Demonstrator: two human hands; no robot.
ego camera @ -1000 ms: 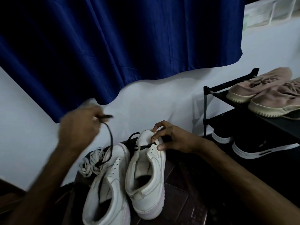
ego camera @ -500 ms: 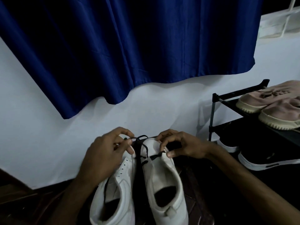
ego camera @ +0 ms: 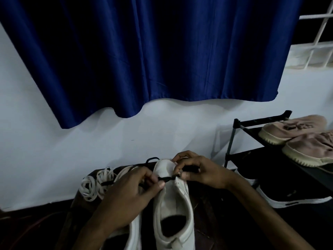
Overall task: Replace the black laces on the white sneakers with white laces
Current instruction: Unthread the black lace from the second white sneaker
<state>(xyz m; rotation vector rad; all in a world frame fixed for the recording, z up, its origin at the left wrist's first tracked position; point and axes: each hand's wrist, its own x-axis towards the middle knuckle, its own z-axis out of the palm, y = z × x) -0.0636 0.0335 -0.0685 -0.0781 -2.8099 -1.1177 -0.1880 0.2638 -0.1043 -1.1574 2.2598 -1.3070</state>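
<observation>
Now the black lace [ego camera: 168, 178] runs across the right-hand white sneaker [ego camera: 173, 204], near its toe end, with the left hand [ego camera: 126, 197] and right hand [ego camera: 205, 173] each pinching it, fingers [ego camera: 159, 185] closed on the cord. It looks soft, light and limp, and should slide free best if gripped close to where it enters the upper. Coiled white laces [ego camera: 95, 184] lie just left of the pair.

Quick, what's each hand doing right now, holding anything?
Left hand: pinching the black lace.
Right hand: pinching the same lace at the white sneaker.
</observation>
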